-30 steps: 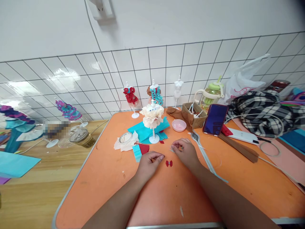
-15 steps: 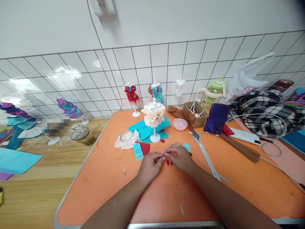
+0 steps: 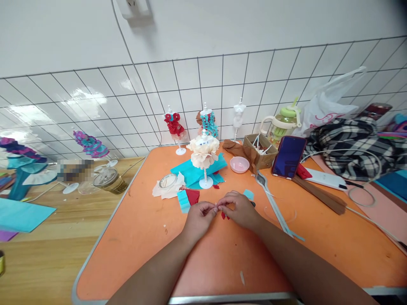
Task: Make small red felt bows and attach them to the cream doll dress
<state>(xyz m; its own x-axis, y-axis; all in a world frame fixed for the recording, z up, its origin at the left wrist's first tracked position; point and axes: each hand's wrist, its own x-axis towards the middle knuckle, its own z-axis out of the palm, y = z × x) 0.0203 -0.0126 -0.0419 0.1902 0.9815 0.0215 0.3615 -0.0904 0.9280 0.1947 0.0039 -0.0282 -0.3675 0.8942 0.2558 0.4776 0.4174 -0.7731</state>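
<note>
Head view: both hands meeting at centre of an orange table (image 3: 143,237).
Fingers: left hand (image 3: 197,220) and right hand (image 3: 241,209) pinched tip to tip; object between them too small to tell.
Red bow (image 3: 224,215): tiny, crepe-like, lying on the table just under the right fingertips, partly hidden.
At 11 o'clock: folded teal and red paper (image 3: 188,199), just beside the left hand.
At 12 o'clock: cream-dressed mannequin (image 3: 203,154) upright on teal sheet (image 3: 187,173); pink bowl (image 3: 239,164) beyond.
At 2 o'clock: phone (image 3: 288,156) propped, tilted.
Room: white tiled wall (image 3: 127,97) with dark grout behind; wooden top (image 3: 47,250) at 9 o'clock.
</note>
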